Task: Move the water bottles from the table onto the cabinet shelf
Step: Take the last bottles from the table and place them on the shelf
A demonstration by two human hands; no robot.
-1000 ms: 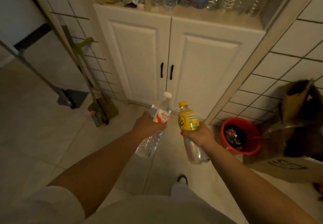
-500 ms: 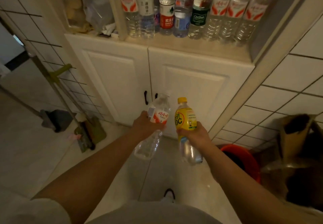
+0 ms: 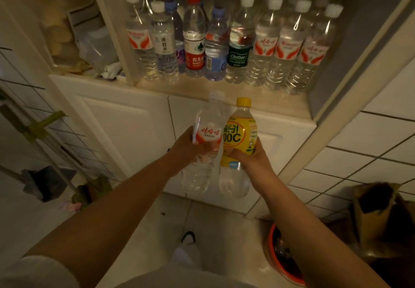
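A white cabinet (image 3: 139,128) with two closed doors fills the middle of the view, and its open shelf (image 3: 224,90) above them carries a crowded row of water bottles (image 3: 265,47) standing upright, most with white caps. On the floor to the right sits a red bucket (image 3: 275,263), partly cut off. Below the shelf edge the left hand (image 3: 188,148) has its grip wrapped round a clear bottle (image 3: 202,153) with a red and white label, and the right hand (image 3: 249,155) has its grip curled round a yellow-labelled bottle (image 3: 240,135) with a yellow cap. The two held bottles are upright and touch side by side, in front of the doors
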